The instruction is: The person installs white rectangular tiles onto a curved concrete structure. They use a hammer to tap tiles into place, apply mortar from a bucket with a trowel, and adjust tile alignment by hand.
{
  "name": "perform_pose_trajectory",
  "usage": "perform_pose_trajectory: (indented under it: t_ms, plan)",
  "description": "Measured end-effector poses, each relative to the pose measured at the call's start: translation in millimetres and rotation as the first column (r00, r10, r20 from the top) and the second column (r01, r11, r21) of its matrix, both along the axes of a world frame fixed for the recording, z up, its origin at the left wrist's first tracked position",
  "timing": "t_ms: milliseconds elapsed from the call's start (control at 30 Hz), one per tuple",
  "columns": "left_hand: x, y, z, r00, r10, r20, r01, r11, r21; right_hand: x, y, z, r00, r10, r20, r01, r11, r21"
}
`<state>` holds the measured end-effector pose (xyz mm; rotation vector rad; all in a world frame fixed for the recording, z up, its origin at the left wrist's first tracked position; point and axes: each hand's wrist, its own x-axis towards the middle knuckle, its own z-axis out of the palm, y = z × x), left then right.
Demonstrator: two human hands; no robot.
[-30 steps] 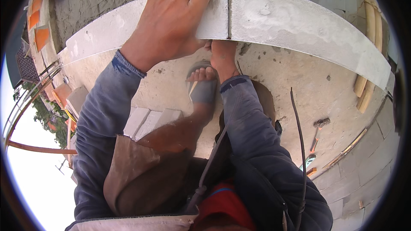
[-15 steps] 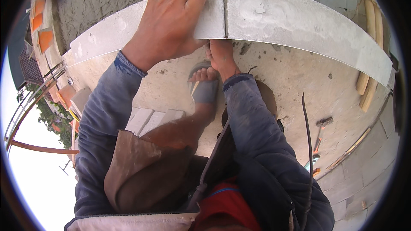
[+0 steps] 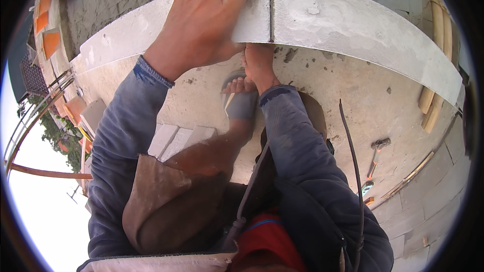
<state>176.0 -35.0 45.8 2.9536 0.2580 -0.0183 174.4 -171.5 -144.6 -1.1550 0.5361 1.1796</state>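
Observation:
Two pale grey-white blocks lie end to end in a row across the top of the view, with a narrow joint between them. My left hand (image 3: pixel 204 25) grips the left block (image 3: pixel 126 29) near that joint, its fingers over the far edge and its thumb at the near edge. Just beneath the joint is my right hand (image 3: pixel 259 65). Its fingers look curled in, but the block's edge hides most of them, so what they hold cannot be seen. The right block (image 3: pixel 353 17) has a round pale smear on its face.
Rough wet-looking mortar (image 3: pixel 116 0) lies beyond the row. Several light blocks (image 3: pixel 181 138) sit beside my left leg. A hammer (image 3: pixel 378 148) lies on the concrete floor (image 3: pixel 343 88) at right, near wooden strips (image 3: pixel 431 103). A curved metal rail (image 3: pixel 30 121) stands at far left.
The blocks and both hands sit slightly higher in the picture, and the joint shows a little farther right. The hanging cord has swung left. Both hands keep nearly the same pose.

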Motion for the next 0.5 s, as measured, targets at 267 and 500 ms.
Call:
perform_pose_trajectory:
  t_ms: [267,500]
  plan:
    - [0.9,-0.4,1.5,1.000,0.001,-0.008,-0.001,1.000,-0.010,7.5,-2.1,3.3,0.998,0.055,-0.007,-0.054,0.997,0.053]
    - [1.2,1.3,0.6,1.000,-0.011,-0.017,0.011,1.000,0.014,7.6,1.6,3.8,0.998,0.056,0.010,-0.057,0.997,0.053]
